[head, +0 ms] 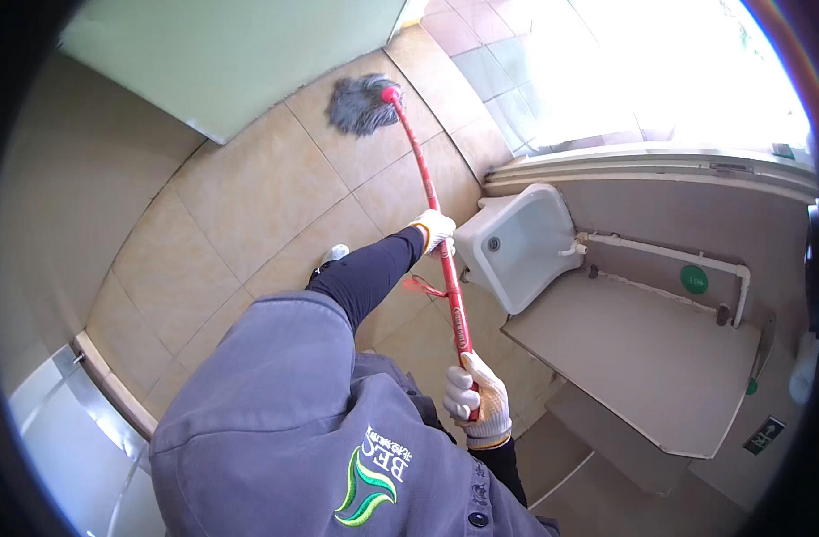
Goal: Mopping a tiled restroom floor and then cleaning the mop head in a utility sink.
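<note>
A mop with a grey shaggy head [362, 104] and a red pole [420, 161] reaches away from me, its head on the beige tiled floor near the pale green panel. My left hand [436, 231], in a white knit glove, is closed around the middle of the pole. Nearer my body, my right hand [480, 399], in a matching glove with a textured palm, grips the pole's lower end. A thin red cord loop [424, 286] hangs from the pole between my hands. One light-coloured shoe tip [335, 253] shows beside my left sleeve.
A white ceramic basin [533, 241] stands right of the pole, beside white wall pipes [664, 250] and a tap. Below it a grey-brown panel [637, 356] juts towards me. The pale green panel [235, 54] borders the floor at upper left. Bright light covers the tiles beyond the threshold.
</note>
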`<state>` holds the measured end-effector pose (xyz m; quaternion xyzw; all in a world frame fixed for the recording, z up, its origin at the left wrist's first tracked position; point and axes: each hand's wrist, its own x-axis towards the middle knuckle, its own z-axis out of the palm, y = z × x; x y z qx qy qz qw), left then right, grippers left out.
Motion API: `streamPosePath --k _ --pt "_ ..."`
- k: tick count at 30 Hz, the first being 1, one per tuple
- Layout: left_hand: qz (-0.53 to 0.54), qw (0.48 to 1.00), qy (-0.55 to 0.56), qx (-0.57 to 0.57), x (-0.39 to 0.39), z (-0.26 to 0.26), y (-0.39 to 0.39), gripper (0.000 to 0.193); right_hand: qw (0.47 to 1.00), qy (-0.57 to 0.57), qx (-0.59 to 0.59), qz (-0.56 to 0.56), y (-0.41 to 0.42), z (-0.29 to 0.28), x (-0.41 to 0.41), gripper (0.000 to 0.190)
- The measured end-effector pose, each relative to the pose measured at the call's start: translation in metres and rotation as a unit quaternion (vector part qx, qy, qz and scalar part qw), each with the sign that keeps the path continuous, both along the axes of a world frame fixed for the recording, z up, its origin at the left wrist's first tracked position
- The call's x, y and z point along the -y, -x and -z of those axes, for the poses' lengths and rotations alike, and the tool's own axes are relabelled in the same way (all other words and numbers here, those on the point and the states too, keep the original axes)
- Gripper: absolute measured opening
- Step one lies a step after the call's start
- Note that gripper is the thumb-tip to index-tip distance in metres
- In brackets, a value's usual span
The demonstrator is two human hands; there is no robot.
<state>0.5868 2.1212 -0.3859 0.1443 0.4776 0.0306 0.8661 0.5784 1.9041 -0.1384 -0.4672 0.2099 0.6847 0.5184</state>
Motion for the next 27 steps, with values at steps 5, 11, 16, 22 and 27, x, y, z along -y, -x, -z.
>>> streamPosePath --k 5,11,16,22,27 --pt "0.073 0.986 -0.137 0.053 0.018 0.012 -0.047 0.006 0.994 0.030 -0.035 0.104 -0.012 -0.058 -0.021 0.031" --pt "0.075 0.967 0.146 0.196 0.017 -0.070 -0.086 0.013 0.952 0.201 0.227 -0.037 -0.018 -0.107 -0.061 0.042" --pt "0.126 0.953 0.205 0.185 -0.016 -0.055 -0.137 0.027 0.952 0.184 0.242 -0.021 -0.057 -0.052 -0.103 0.054" --pt "0.065 0.959 0.208 0.183 -0.101 -0.039 -0.214 0.018 0.905 0.124 0.384 -0.132 -0.137 -0.009 -0.188 0.057" --pt "0.069 0.937 0.268 0.212 -0.192 -0.087 -0.271 0.036 0.903 0.113 0.393 -0.132 -0.217 -0.035 -0.255 0.052"
